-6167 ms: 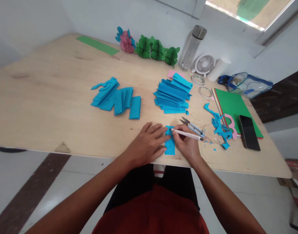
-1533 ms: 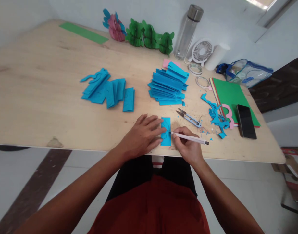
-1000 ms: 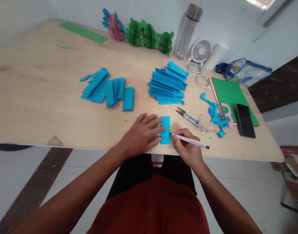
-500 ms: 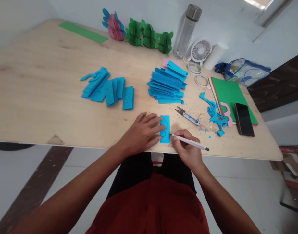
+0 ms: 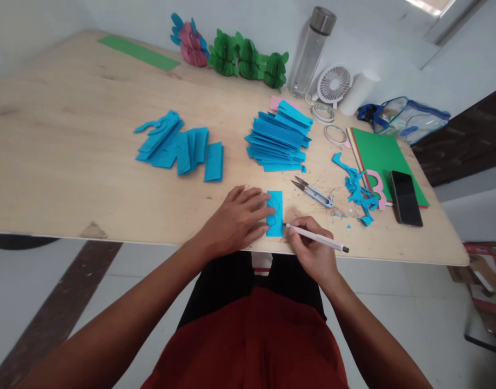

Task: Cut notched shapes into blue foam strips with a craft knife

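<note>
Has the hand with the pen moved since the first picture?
Yes. Against the table's front edge, the right hand with the pen has come nearer the person, and is now clear of the snips.

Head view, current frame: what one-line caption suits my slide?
Left hand rests fingertips on a line-marked blue paper piece; right hand holds a pale pen beside it.

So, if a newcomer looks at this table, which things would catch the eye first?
Most likely the bright blue fanned pile of folded paper, near the middle of the table, with a smaller blue group to its left. Behind them, the pink paper figure and the green paper figure stand out. At the front edge, the right hand holds a white pen.
</note>
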